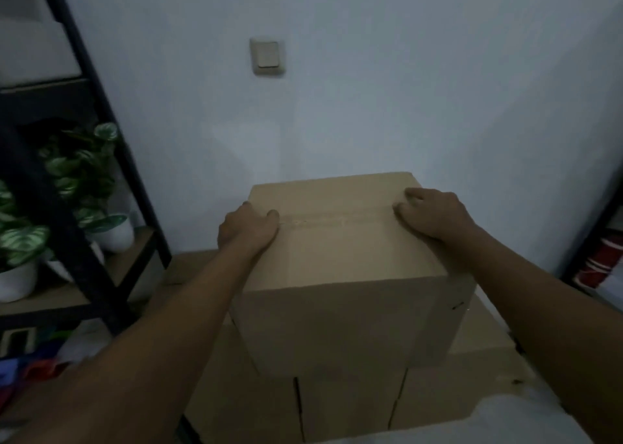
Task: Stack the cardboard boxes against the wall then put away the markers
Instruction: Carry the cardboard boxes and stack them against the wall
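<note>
Against the wall [371, 89], upright box [340, 275]

Left hand [247, 229]: fingers wrap over left edge of top box [340, 241], tips hidden behind its side; right hand [429, 216]: fingertips blurred, grip detail unclear; lower boxes [350, 406] largely covered by top box and forearms, count cannot be told, bottom cut off by frame edge; shelf unit [84, 187] cut off at left; potted plants [77, 180] partly behind its post; red-and-white item [603, 261] at right edge cut off, unidentifiable; whole view dim, soft.
</note>
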